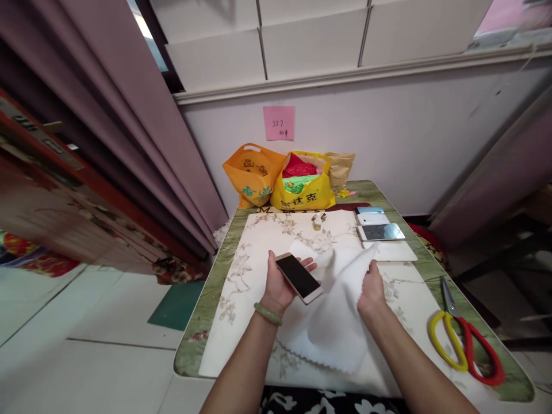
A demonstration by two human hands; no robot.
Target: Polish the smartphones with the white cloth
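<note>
With the grip of the left hand [279,289] cradling the tilted phone [298,278] above the counter [190,356], fingers extended underneath, and the right hand [371,288] pinching the white cloth [330,328], the phone could slide off—if that palm tipped further or the cloth tugged it.

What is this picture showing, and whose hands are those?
There's no machine here: these are a person's own two bare hands. The one picture comes from a camera worn on their head, looking forward and down, so you see almost what they see. The left hand holds a phone, screen facing up. The right hand holds a white cloth. On the table are more phones, scissors, and an orange bag beside a yellow bag.
</note>
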